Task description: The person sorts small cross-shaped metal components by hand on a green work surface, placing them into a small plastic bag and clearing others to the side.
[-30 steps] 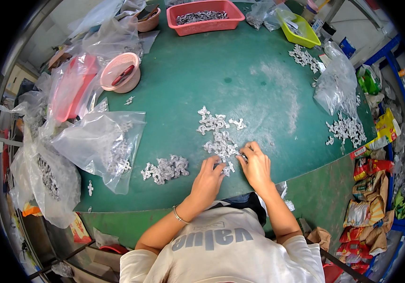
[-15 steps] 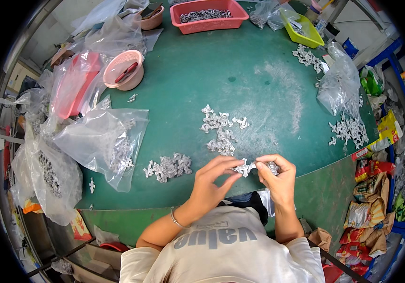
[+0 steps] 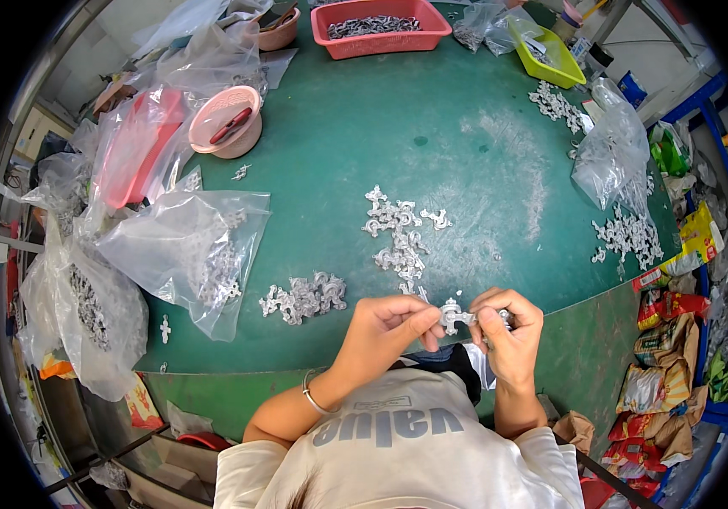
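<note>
Left: clear bag (image 3: 207, 246) with grey pieces inside, on green counter (image 3: 313, 195). Next, low heap (image 3: 304, 299) of grey metal pieces; then loose cluster (image 3: 398, 246), just beyond hands. Left hand (image 3: 393, 327): thumb and fingers pinching left end of branched metal part (image 3: 454, 317), held between hands by counter's near edge. Right hand (image 3: 508, 332): gripping other end, more grey metal (image 3: 504, 319) among fingers. Handling well: light fingertip pinch at ends, middle left visible, extra metal tucked clear.
</note>
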Action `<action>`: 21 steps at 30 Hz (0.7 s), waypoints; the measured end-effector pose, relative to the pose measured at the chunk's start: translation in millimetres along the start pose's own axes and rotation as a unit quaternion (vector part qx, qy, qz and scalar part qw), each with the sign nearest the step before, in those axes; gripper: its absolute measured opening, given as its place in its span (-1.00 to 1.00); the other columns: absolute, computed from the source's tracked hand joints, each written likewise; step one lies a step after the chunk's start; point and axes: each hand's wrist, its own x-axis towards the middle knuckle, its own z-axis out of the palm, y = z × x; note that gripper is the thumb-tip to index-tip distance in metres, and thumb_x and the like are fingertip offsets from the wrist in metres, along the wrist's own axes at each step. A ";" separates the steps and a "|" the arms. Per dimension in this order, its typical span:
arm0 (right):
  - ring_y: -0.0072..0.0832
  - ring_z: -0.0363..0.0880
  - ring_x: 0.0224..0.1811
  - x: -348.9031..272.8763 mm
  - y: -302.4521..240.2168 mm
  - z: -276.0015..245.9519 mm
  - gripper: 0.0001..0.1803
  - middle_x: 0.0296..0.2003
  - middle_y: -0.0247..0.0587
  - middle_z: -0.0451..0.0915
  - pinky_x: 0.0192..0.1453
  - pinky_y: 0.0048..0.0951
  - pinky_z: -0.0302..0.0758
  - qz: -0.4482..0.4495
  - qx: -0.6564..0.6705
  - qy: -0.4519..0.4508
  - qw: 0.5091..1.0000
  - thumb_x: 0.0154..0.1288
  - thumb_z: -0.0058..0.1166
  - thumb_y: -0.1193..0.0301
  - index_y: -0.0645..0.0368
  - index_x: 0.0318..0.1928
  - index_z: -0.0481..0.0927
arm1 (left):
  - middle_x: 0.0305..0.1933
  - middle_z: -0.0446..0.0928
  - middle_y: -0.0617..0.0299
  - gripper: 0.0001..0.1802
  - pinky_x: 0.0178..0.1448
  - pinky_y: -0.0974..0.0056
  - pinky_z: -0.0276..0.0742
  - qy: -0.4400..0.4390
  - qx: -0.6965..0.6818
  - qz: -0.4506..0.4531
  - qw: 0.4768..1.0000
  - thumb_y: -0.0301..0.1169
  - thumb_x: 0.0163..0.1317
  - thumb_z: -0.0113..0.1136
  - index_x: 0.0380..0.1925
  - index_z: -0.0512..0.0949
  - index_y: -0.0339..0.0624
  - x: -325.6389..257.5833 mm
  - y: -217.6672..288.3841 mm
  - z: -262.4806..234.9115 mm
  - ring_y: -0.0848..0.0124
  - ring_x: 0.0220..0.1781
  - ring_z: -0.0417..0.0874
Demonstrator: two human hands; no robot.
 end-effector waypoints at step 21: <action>-0.67 0.37 -0.60 2.8 11.8 -8.9 -0.88 -0.47 -0.21 0.53 -0.61 -0.68 0.26 0.071 -0.018 0.000 0.997 0.12 0.11 0.52 0.34 -0.34 0.52 | -0.57 0.51 0.17 -0.83 -0.43 0.42 0.42 0.023 0.110 -0.009 0.994 -0.50 0.17 0.05 -0.54 0.54 -0.37 -1.3 10.7 -26.2 0.49 -0.55 0.50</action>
